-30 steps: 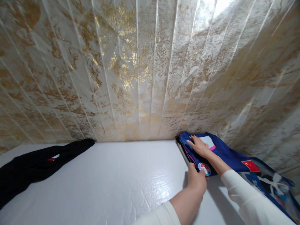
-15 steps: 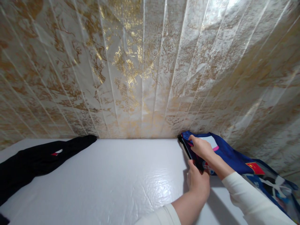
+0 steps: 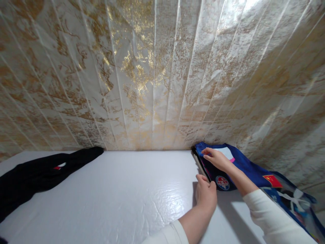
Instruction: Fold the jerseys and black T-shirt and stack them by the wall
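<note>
A dark blue fabric piece, which looks like a bag (image 3: 243, 166), lies at the right against the wall. It has a white panel with a pink edge, a round red, white and blue badge (image 3: 222, 183) and a red flag patch (image 3: 272, 181). Over its far left part is my right hand (image 3: 217, 159), thumb and fingers slightly apart, holding nothing visible. My left hand (image 3: 206, 195) is closed at the near left corner, beside the pale and black edge strip (image 3: 199, 162). What its curled fingers hold, if anything, is hidden.
A black garment (image 3: 45, 173) with a small red and white tag lies on the left. The white table (image 3: 142, 189) runs back to a gold-patterned, pleated covering (image 3: 142, 81). At the far right is a see-through section (image 3: 299, 203) with dark and white shapes in it.
My left hand has drawn slightly left and down, uncovering the round badge. My right hand's fingers have come off the blue fabric and loosened. The view has shifted a little.
</note>
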Available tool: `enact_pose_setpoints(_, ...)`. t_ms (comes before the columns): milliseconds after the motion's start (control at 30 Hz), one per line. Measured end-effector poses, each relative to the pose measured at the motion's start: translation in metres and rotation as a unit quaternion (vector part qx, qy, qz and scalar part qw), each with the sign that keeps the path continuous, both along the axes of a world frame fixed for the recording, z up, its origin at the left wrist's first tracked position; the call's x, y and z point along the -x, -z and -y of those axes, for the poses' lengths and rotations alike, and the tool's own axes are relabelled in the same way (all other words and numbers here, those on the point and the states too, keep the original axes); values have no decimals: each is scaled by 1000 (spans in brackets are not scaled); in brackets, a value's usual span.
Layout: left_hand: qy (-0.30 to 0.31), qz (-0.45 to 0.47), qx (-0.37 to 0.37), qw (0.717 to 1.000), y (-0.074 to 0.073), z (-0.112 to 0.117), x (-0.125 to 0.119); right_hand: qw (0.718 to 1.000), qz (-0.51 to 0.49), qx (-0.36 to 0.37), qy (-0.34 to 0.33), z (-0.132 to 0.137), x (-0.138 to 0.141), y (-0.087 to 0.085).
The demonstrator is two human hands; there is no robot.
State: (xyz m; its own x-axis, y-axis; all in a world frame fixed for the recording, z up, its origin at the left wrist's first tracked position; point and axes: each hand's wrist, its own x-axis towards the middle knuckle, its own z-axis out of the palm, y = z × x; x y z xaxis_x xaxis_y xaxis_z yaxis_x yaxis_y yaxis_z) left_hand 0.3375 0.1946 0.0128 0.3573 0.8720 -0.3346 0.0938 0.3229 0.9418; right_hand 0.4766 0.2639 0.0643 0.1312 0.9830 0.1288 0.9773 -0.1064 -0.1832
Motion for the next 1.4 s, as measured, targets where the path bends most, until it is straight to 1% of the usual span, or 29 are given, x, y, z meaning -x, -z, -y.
enact_pose_setpoints(33, 1, -10, -35, 999, -3, 2, 5, 1000, -1, -14, 13, 5, -8, -2)
enact_pose_setpoints(100, 31, -33, -136, 990, -8, 5, 11, 997, 5, -39, 62, 19, -26, -1)
enact_pose_setpoints(167, 99, -82, -236, 963, -10, 8, 11, 988, 19, -57, 139, 34, -44, 7)
enact_pose_setpoints(200, 135, -111, -270, 947, -9, 8, 10, 981, 25, -60, 183, 41, -52, 13)
enact_pose_setpoints(233, 165, -135, -288, 934, -8, 8, 8, 972, 29, -58, 224, 47, -59, 21)
enact_pose_setpoints(267, 184, -150, -290, 927, -6, 7, 7, 964, 31, -52, 259, 51, -64, 28)
enact_pose_setpoints(333, 197, -153, -293, 923, -2, 3, 7, 952, 29, -30, 304, 56, -71, 43)
enact_pose_setpoints(400, 199, -146, -299, 922, 1, 0, 13, 947, 26, -10, 319, 57, -76, 51)
enact_pose_setpoints(433, 201, -144, -301, 921, 3, -1, 19, 947, 24, -3, 320, 56, -77, 53)
enact_pose_setpoints(533, 205, -142, -301, 920, 5, -1, 51, 949, 21, 9, 315, 54, -81, 47)
enact_pose_setpoints(633, 210, -142, -300, 920, 9, 5, 106, 953, 24, -2, 303, 55, -71, 35)
enact_pose_setpoints(700, 198, -147, -298, 922, 13, 11, 154, 960, 30, -25, 278, 57, -49, 33)
enact_pose_setpoints(767, 147, -123, -299, 935, 18, 17, 206, 974, 35, -62, 216, 59, -9, 41)
enact_pose_setpoints(800, 119, -115, -302, 939, 21, 19, 233, 981, 33, -81, 171, 61, 17, 49)
enact_pose_setpoints(833, 95, -119, -309, 939, 24, 20, 260, 988, 29, -114, 97, 63, 48, 59)
enact_pose_setpoints(867, 76, -136, -323, 934, 27, 20, 287, 991, 15, -134, 17, 67, 82, 71)
enact_pose_setpoints(900, 57, -165, -343, 923, 30, 19, 314, 989, -7, -142, -47, 72, 118, 83)
enact_pose_setpoints(933, 40, -204, -371, 905, 32, 17, 342, 984, -32, -141, -101, 77, 153, 95)
enact_pose_setpoints(967, 14, -250, -401, 881, 34, 14, 370, 978, -53, -130, -152, 83, 187, 105)
enact_pose_setpoints(1000, -27, -300, -430, 851, 34, 10, 398, 972, -71, -112, -192, 88, 218, 113)
enact_pose_setpoints(1067, -112, -396, -477, 777, 31, 4, 451, 958, -97, -72, -261, 97, 267, 121)
enact_pose_setpoints(1100, -152, -445, -486, 736, 29, 1, 476, 950, -106, -52, -289, 99, 284, 121)
enact_pose_setpoints(1167, -228, -543, -464, 662, 24, -2, 518, 937, -119, -21, -327, 100, 304, 117)
enact_pose_setpoints(1200, -257, -583, -437, 635, 22, -3, 534, 934, -124, -14, -334, 99, 309, 114)
enact_pose_setpoints(1233, -277, -616, -400, 620, 20, -3, 547, 934, -129, -11, -334, 99, 311, 110)
enact_pose_setpoints(1267, -284, -640, -362, 616, 18, -3, 556, 934, -132, -11, -331, 98, 312, 107)
enact_pose_setpoints(1300, -281, -655, -327, 621, 15, -4, 562, 934, -135, -13, -329, 97, 312, 105)
enact_pose_setpoints(1333, -271, -662, -296, 633, 12, -4, 564, 935, -138, -14, -328, 96, 311, 103)
enact_pose_setpoints(1400, -250, -649, -253, 673, 4, -3, 559, 935, -143, -10, -325, 96, 310, 100)
